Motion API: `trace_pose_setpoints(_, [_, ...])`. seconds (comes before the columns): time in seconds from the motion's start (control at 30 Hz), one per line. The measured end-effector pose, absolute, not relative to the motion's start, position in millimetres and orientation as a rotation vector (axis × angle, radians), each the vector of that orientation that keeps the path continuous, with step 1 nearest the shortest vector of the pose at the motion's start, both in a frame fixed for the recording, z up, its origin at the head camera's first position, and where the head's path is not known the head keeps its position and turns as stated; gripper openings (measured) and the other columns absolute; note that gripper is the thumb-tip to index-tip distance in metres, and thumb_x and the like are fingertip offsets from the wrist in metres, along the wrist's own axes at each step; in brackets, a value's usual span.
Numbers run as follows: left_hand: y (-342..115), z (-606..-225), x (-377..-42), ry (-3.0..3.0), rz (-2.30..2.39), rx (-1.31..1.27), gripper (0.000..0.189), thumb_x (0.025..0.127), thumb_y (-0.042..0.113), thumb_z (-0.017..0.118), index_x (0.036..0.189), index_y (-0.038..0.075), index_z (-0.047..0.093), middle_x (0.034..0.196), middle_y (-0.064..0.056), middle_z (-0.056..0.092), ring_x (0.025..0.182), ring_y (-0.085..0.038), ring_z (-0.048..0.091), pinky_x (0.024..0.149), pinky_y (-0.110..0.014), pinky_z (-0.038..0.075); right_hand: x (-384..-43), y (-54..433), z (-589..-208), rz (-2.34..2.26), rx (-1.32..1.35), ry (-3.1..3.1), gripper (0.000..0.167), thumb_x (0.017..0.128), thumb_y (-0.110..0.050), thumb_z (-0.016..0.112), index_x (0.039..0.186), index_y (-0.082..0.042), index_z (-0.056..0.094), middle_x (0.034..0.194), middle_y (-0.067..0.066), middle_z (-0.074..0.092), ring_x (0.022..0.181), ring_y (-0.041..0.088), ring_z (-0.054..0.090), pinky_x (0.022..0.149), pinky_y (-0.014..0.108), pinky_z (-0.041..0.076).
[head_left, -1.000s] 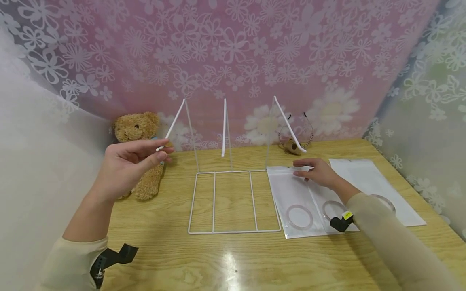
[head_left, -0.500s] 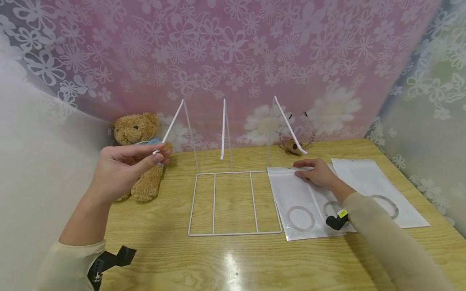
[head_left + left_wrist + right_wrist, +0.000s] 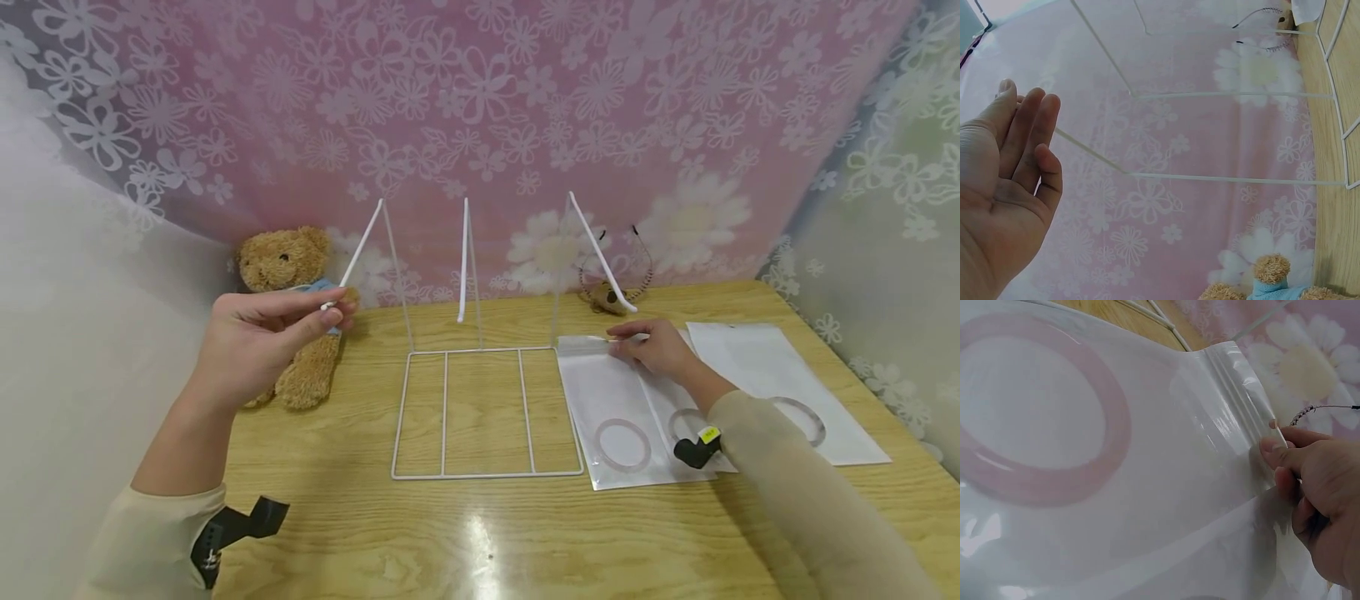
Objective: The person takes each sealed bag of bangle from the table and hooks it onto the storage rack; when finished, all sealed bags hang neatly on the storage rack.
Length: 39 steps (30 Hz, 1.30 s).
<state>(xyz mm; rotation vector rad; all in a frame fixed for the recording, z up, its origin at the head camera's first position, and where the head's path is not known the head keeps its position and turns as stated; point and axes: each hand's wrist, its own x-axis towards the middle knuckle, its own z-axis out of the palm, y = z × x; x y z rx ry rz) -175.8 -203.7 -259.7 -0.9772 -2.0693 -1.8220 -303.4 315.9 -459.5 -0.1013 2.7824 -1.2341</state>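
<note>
My left hand (image 3: 258, 346) pinches the tip of the left arm of a white wire display rack (image 3: 487, 476) between thumb and forefinger. That rack stands on its flat base, with three slanted arms sticking out at the top. At the right, my right hand (image 3: 660, 354) pinches the top edge of the leftmost clear-fronted zip bag (image 3: 1172, 456) between thumb and index finger. Inside this bag lies a pinkish ring, like a bangle (image 3: 622, 445). A second bag with a similar ring (image 3: 684, 425) lies partly under my right forearm.
Another white bag (image 3: 780, 367) with a ring lies farther right. Behind the rack, by the flowered curtain, are a teddy bear (image 3: 285, 258) at the left and a headband with a small brown plush head (image 3: 611, 297) at the right. The rack's base lies right beside the leftmost bag.
The right hand's fingertips have closed on the leftmost bag's top edge, and its zip strip now bends up slightly. The left hand keeps its pinch on the rack arm.
</note>
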Motion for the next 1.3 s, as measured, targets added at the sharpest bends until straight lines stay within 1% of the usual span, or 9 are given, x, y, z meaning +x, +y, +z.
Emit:
trace_pose_setpoints(0.1, [-203.3,-259.8,-175.4,-2.079,-1.825,-0.969,0.024,0.090,-0.014,0.063,0.114,-0.020,0.065,0.104,-0.002,0.078,0.089,-0.016,0.076,0.086,-0.032,0.060,-303.0,315.3,-455.4,-1.167,-0.135,2.794,0.030,0.093,-0.023,0.073,0.119,-0.008,0.074,0.110,0.015,0.073,0.066,0.012,0.060,0.056,0.026,0.052])
trace_pose_setpoints(0.23, [-202.6,-259.7,-174.1,-2.084,-1.813,-0.969,0.024,0.090,-0.014,0.062,0.114,-0.020,0.065,0.104,-0.002,0.078,0.088,-0.018,0.076,0.086,-0.033,0.061,-302.7,315.7,-451.7,-1.110,-0.167,2.808,0.028,0.094,-0.025,0.072,0.115,-0.008,0.075,0.116,0.018,0.070,0.069,0.014,0.062,0.057,0.026,0.053])
trace_pose_setpoints(0.43, [-201.9,-258.5,-173.0,-2.085,-1.812,-0.972,0.024,0.091,-0.015,0.061,0.114,-0.021,0.065,0.104,-0.003,0.078,0.087,-0.020,0.076,0.085,-0.034,0.061,-298.1,314.0,-442.9,-1.156,-0.153,2.790,0.032,0.093,-0.031,0.073,0.117,-0.010,0.075,0.118,0.018,0.070,0.066,0.014,0.059,0.052,0.027,0.049])
trace_pose_setpoints(0.57, [-201.3,-257.4,-172.2,-2.104,-1.805,-0.953,0.025,0.091,-0.014,0.062,0.115,-0.020,0.065,0.103,-0.002,0.078,0.086,-0.021,0.076,0.086,-0.035,0.060,-295.0,313.6,-435.8,-1.191,-0.116,2.770,0.030,0.093,-0.030,0.073,0.115,-0.011,0.076,0.118,0.016,0.069,0.064,0.014,0.056,0.050,0.028,0.045])
trace_pose_setpoints(0.73, [-201.0,-257.5,-172.7,-2.122,-1.804,-0.932,0.024,0.091,-0.014,0.062,0.114,-0.019,0.065,0.102,0.000,0.079,0.086,-0.020,0.076,0.087,-0.035,0.060,-292.2,314.3,-429.8,-1.188,-0.155,2.781,0.024,0.094,-0.027,0.072,0.111,-0.011,0.077,0.117,0.016,0.069,0.061,0.014,0.057,0.049,0.029,0.045])
trace_pose_setpoints(0.87, [-201.7,-258.5,-174.4,-2.103,-1.812,-0.961,0.024,0.091,-0.014,0.062,0.114,-0.019,0.066,0.102,-0.002,0.079,0.086,-0.019,0.077,0.087,-0.034,0.060,-288.3,313.8,-423.4,-1.189,-0.190,2.764,0.027,0.094,-0.031,0.072,0.112,-0.012,0.076,0.115,0.015,0.069,0.063,0.015,0.057,0.049,0.029,0.044])
trace_pose_setpoints(0.97, [-201.9,-258.8,-175.1,-2.091,-1.811,-0.984,0.024,0.091,-0.014,0.062,0.114,-0.019,0.066,0.103,-0.003,0.079,0.086,-0.017,0.077,0.087,-0.033,0.060,-285.5,312.9,-416.7,-1.187,-0.221,2.753,0.029,0.093,-0.033,0.071,0.113,-0.012,0.076,0.112,0.015,0.069,0.064,0.020,0.057,0.047,0.029,0.042])
trace_pose_setpoints(1.1, [-201.6,-258.3,-174.6,-2.083,-1.814,-0.995,0.024,0.091,-0.014,0.062,0.114,-0.018,0.067,0.102,-0.003,0.079,0.087,-0.019,0.077,0.088,-0.032,0.060,-282.4,309.9,-407.9,-1.177,-0.269,2.752,0.030,0.094,-0.034,0.070,0.113,-0.012,0.076,0.106,0.015,0.068,0.060,0.028,0.056,0.043,0.029,0.038])
trace_pose_setpoints(1.3, [-200.2,-257.7,-173.0,-2.079,-1.803,-0.995,0.024,0.092,-0.012,0.063,0.114,-0.014,0.069,0.102,-0.002,0.079,0.089,-0.016,0.077,0.088,-0.028,0.059,-274.1,301.8,-389.1,-1.130,-0.318,2.746,0.029,0.095,-0.032,0.069,0.114,-0.011,0.076,0.109,0.014,0.068,0.062,0.031,0.056,0.044,0.028,0.038])
